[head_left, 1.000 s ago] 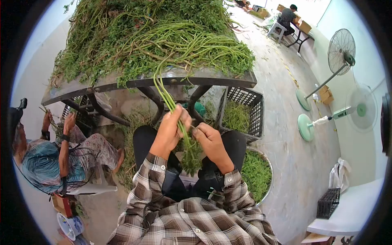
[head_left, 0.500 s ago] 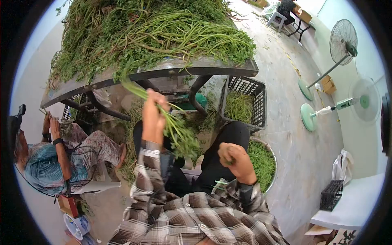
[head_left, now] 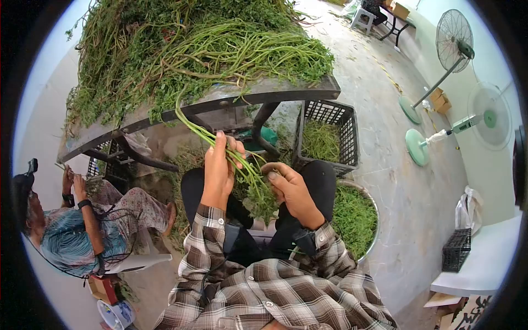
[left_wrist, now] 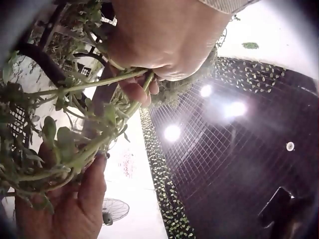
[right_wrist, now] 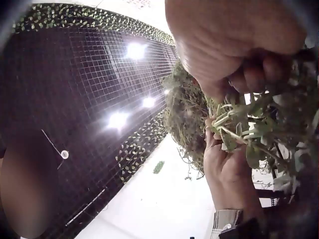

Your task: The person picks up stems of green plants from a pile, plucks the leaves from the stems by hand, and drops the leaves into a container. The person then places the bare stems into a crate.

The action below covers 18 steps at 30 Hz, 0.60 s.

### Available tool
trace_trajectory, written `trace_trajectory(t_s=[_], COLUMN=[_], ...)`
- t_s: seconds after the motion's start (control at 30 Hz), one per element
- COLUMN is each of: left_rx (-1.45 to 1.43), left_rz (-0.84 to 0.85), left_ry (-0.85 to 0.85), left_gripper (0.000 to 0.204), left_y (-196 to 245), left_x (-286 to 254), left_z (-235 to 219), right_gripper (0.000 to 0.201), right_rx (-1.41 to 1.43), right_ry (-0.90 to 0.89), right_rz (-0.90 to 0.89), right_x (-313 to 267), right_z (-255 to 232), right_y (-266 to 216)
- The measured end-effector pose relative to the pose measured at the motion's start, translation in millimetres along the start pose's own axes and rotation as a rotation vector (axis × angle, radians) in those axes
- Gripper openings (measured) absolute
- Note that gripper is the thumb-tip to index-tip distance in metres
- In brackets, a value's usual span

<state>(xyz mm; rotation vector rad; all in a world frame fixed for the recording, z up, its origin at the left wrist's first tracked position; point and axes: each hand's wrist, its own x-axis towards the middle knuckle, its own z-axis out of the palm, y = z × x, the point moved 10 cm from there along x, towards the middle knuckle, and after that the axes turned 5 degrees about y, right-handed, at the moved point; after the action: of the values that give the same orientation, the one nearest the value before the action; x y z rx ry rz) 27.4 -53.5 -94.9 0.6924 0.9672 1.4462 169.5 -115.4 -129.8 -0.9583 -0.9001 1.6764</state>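
Note:
In the head view my left hand (head_left: 218,170) grips a bundle of long green stems (head_left: 193,125), which reach up toward the table edge. Their leafy ends (head_left: 259,199) hang down between my knees. Beside these leaves is my right hand (head_left: 293,191), its thumb and fingers pinching at a piece of the greens. The left wrist view has my left hand (left_wrist: 164,40) curled round the stems (left_wrist: 99,139), with the other hand (left_wrist: 75,204) below. Leaves (right_wrist: 259,134) partly hide the fingers of my right hand (right_wrist: 239,45) in the right wrist view.
A heap of greens (head_left: 209,49) covers the table (head_left: 220,103). A black crate (head_left: 347,135) with stems and a round basin (head_left: 375,220) with leafy greens stand to the right. Another person (head_left: 82,231) sits at left; fans (head_left: 455,41) stand at right.
My left hand swung the bundle to the left, then came back toward the middle. My right hand moved away to the lower right and has returned to the leaves.

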Motion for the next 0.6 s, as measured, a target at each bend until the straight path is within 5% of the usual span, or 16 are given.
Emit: trace_trajectory(t_s=[0.13, 0.23, 0.27, 0.47, 0.57, 0.6], left_rx=[0.027, 0.012, 0.022, -0.064, -0.071, -0.147], left_rz=[-0.010, -0.044, -0.055, -0.107, -0.138, -0.024], left_ry=[-0.042, -0.059, -0.060, 0.011, 0.007, 0.006], left_gripper=[0.038, 0.038, 0.038, 0.036, 0.034, 0.032], left_y=[-5.0, -11.8, -14.0, -20.5, -20.9, -23.7], left_x=[-4.3, -5.9, -6.8, -3.0, -10.7, 2.6], left_z=[5.1, 8.6, 8.9, -2.9, 7.7, -3.2], right_gripper=[0.030, 0.022, 0.018, 0.016, 0.019, 0.023], right_rx=[-0.213, -0.235, -0.331, -0.524, -0.444, -0.477], right_ry=[0.064, -0.040, -0.028, -0.011, -0.013, -0.024], right_rz=[-0.331, -0.099, -0.241, -0.335, -0.122, -0.158], right_x=[9.2, 9.9, 7.3, -5.1, -15.6, -22.1], right_z=[11.4, 16.1, 18.4, 15.9, 2.8, 0.6], right_y=[-19.8, 4.0, -8.9, -17.2, -11.7, -16.0])
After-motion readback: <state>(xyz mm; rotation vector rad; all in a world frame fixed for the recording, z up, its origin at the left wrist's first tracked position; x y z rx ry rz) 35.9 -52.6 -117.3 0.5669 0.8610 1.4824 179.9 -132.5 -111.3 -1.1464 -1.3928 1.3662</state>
